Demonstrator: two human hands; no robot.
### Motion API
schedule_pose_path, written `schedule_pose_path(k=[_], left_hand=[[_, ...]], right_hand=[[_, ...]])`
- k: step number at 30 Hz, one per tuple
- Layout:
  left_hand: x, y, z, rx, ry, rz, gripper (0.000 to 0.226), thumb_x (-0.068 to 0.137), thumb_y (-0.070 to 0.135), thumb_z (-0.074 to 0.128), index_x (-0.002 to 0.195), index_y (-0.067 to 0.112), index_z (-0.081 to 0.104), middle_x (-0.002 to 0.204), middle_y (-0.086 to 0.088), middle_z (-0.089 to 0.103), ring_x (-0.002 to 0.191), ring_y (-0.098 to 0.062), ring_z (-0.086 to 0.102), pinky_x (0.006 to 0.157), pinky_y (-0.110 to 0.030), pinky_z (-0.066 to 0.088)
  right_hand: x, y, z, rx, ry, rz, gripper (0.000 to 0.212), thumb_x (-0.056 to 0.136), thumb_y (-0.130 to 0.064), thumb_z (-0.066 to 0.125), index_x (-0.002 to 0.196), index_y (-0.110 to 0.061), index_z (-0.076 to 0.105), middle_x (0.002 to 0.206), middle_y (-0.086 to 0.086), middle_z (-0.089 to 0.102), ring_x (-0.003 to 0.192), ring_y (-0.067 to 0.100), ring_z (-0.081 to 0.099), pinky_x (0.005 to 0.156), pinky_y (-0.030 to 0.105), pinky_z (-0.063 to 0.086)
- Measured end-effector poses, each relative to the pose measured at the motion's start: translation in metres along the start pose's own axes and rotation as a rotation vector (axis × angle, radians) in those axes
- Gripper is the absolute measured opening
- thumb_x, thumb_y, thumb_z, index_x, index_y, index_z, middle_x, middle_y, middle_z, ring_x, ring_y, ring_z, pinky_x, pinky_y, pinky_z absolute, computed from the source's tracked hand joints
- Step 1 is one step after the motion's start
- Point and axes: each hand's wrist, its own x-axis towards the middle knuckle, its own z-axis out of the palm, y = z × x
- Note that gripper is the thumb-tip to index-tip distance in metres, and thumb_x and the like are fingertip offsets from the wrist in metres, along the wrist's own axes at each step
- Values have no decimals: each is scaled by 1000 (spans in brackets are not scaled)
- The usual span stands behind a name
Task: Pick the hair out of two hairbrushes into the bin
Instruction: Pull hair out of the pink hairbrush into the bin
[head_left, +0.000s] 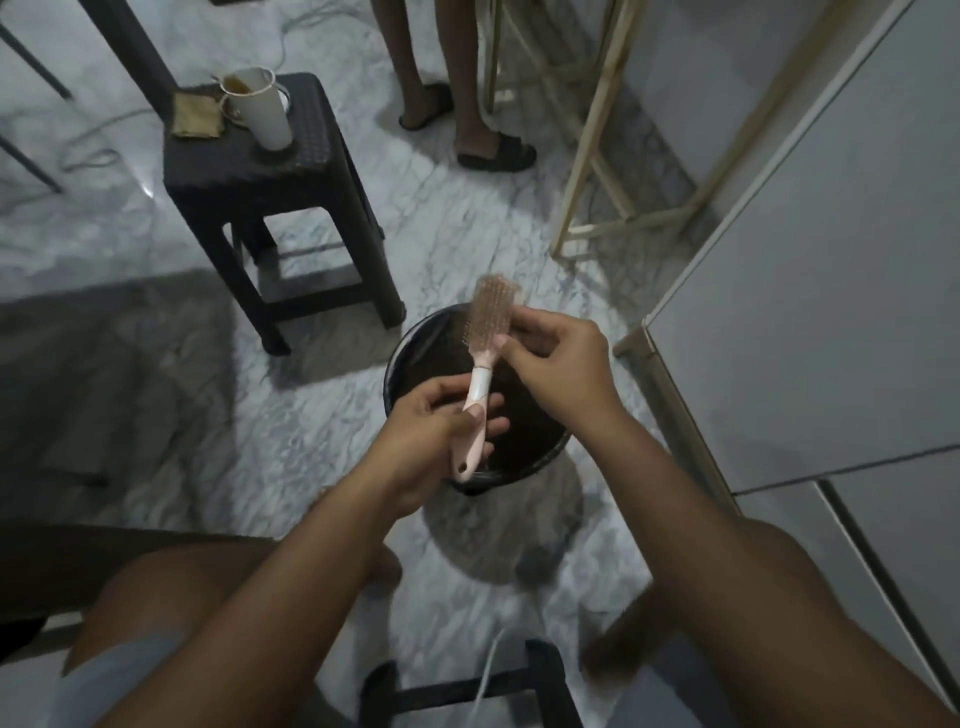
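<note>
Plainly, writing: none legible.
Hairbrush (480, 374): long axis near upright, bristle head toward frame top, above bin (410, 348).
Left hand (441, 431): fingers wrapped around handle.
Right hand (558, 358): fingertips pinching at bristle head.

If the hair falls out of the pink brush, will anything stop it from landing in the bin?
Nothing visible would. The left hand holds the pink brush by its handle, over the open black bin, and the right hand pinches at the bristles. Only the hands themselves are in that space.

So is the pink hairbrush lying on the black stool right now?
No, the pink hairbrush is held over the black bin, left hand gripping its handle and right hand at the bristles.
</note>
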Motion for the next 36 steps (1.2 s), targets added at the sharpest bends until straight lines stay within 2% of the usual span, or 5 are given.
schedule_pose_path(k=[5, 18, 25, 31, 36], left_hand=[[11, -9, -19, 35, 5, -10, 26, 96, 2, 59, 118, 15, 61, 111, -10, 75, 85, -21, 70, 68, -39, 57], [110, -56, -38, 123, 200, -147, 23, 103, 21, 50, 123, 21, 63, 99, -3, 64, 77, -16, 58, 59, -33, 53], [125, -37, -53, -27, 339, -138, 22, 104, 18, 48, 122, 14, 60, 105, -4, 62, 77, -16, 56, 52, -31, 49], [118, -23, -56, -201, 327, -84, 21, 106, 16, 44, 105, 5, 62, 84, -7, 55, 64, -13, 54, 50, -27, 45], [107, -17, -52, -254, 243, -7, 22, 106, 14, 42, 108, 8, 63, 93, -5, 55, 64, -10, 52, 50, -25, 42]], right_hand=[[6, 10, -2, 51, -30, -26, 40, 75, -14, 87, 113, -14, 75, 100, -1, 79, 93, 7, 75, 91, 35, 60], [72, 72, 33, -76, -126, -53, 4, 87, -17, 77, 89, -19, 79, 75, 0, 77, 67, 14, 75, 74, 42, 64], [93, 38, 34, 1, -176, -97, 2, 87, -10, 77, 89, -10, 77, 74, 0, 76, 65, 12, 75, 66, 24, 62], [93, 65, 29, -493, -352, 4, 3, 87, -19, 77, 87, -20, 79, 74, -5, 75, 68, 5, 71, 71, 22, 61], [102, 100, 33, -753, -363, 92, 8, 88, -10, 72, 90, -11, 80, 89, 5, 75, 86, 18, 70, 78, 24, 54]])
